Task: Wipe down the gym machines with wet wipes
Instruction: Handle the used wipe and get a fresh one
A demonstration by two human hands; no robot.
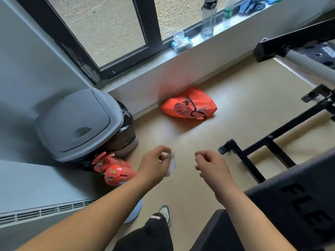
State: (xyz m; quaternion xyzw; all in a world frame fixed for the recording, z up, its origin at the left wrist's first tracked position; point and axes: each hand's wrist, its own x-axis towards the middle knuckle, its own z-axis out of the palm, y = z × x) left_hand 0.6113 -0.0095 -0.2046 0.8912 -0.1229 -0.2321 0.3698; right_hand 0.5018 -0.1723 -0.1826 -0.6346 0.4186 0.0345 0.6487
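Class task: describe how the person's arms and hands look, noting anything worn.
The left hand and right hand wear no gloves; no ring, watch or bracelet is visible. The left forearm and right forearm are bare, no sleeves in view.

Left hand (155, 160), right hand (210, 165) bare, forearms too; black trousers (152, 232) w/ small white label; grey-white sneaker (165, 213), prob. mesh.
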